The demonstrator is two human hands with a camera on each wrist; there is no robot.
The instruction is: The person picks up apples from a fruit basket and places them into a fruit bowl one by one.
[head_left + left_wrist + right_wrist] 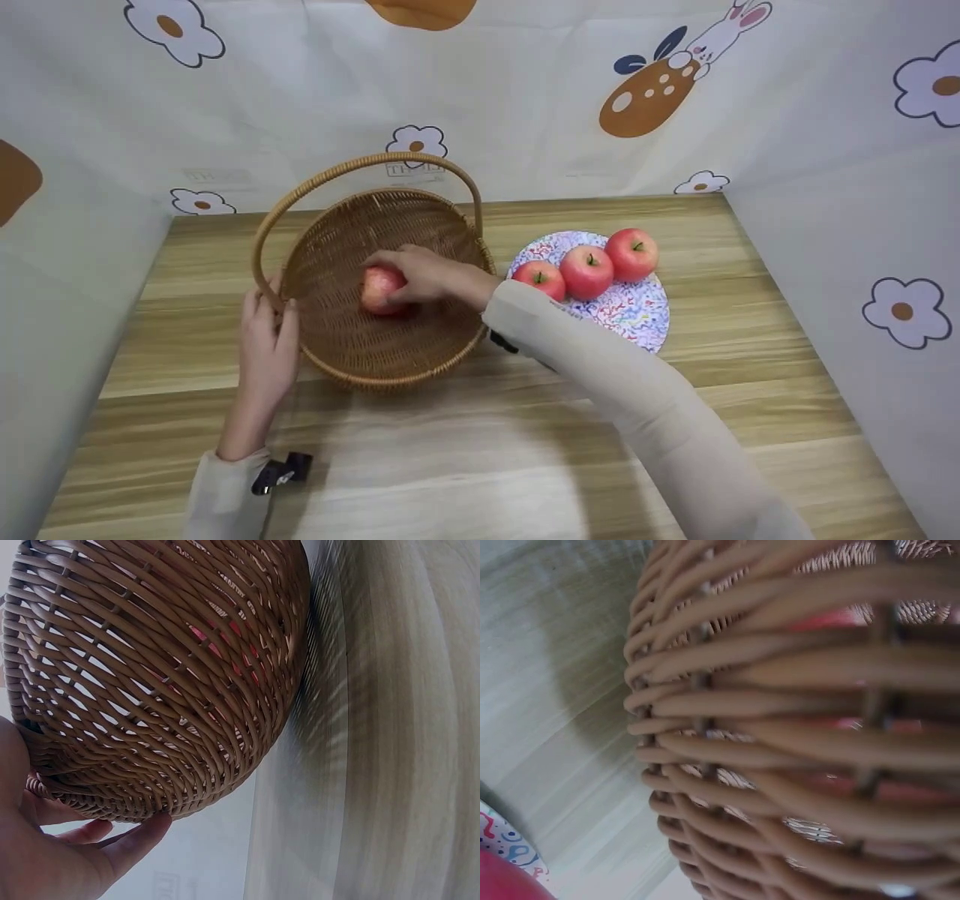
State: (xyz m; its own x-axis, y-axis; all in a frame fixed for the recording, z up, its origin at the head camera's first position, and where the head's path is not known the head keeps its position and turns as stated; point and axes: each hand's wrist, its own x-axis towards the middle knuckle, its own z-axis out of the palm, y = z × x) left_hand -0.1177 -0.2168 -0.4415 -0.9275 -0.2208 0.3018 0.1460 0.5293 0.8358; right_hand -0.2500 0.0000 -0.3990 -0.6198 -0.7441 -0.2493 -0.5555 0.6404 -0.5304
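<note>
A brown wicker basket (341, 247) with an arched handle stands on the wooden table, left of centre. Inside it, my right hand (424, 276) grips a red apple (380, 290) from above, fingers and thumb around its sides. My left hand (268, 341) holds the basket's left rim near the foot of the handle. In the left wrist view the fingers (142, 844) lie against the woven wall (150, 690). The right wrist view is mostly filled by the basket's outer weave (795, 705), which hides the right hand there; red shows through its gaps.
Right of the basket lies a round plate (626, 319) with a multicoloured speckled pattern. On it sit three red apples (587, 272) in a slanting row, the nearest partly behind the right sleeve (600, 367). Cloth walls (525, 97) with flower prints enclose the wooden table (750, 322).
</note>
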